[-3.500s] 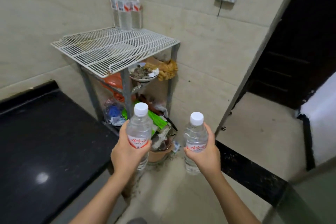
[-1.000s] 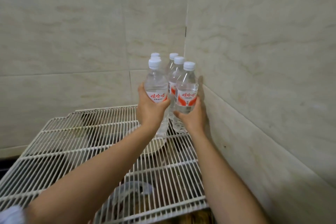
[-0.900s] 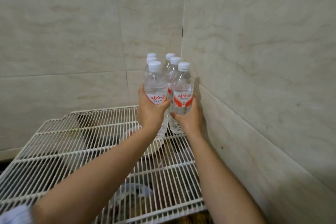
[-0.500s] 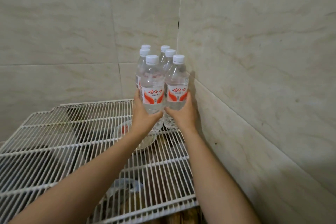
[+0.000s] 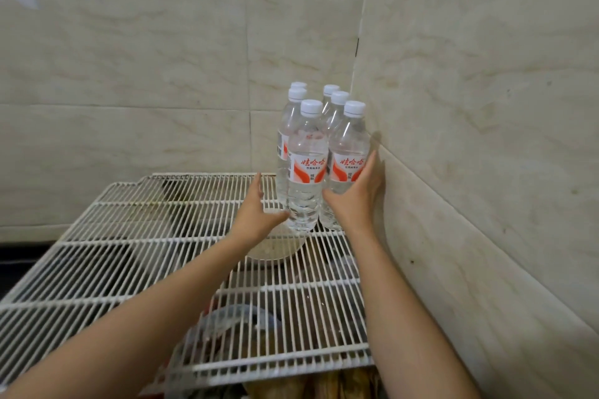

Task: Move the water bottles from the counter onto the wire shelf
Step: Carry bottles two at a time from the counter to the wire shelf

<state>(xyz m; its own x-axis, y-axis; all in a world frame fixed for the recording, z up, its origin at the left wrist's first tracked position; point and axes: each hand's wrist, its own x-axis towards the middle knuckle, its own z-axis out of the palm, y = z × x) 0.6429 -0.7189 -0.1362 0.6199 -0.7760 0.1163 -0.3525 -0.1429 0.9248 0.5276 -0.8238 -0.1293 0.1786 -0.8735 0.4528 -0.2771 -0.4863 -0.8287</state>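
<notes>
1. Six water bottles point(image 5: 319, 139) with white caps and red-and-white labels stand upright in a tight cluster of two rows on the wire shelf point(image 5: 129, 236), in its far right corner where the two tiled walls point(image 5: 470, 107) meet.
2. The left hand point(image 5: 259, 207) is spread, fingers straight and pointing away from the person. It sits just left of the front-left bottle point(image 5: 306, 172), low over the shelf. The thumb tip comes up to the foot of that bottle, but I cannot tell whether it touches.
3. The right hand point(image 5: 353, 194) is also spread. Its straight fingers lie up the right side of the front-right bottle point(image 5: 348, 152), between the bottle and the wall, and the thumb lies across the lower front of the bottle.
4. The two hands are apart, with the front-left bottle between them.
5. Under the shelf's white wires, a pale bowl point(image 5: 275, 249) shows on a lower level, just in front of the bottles. Other items below it are blurred.
</notes>
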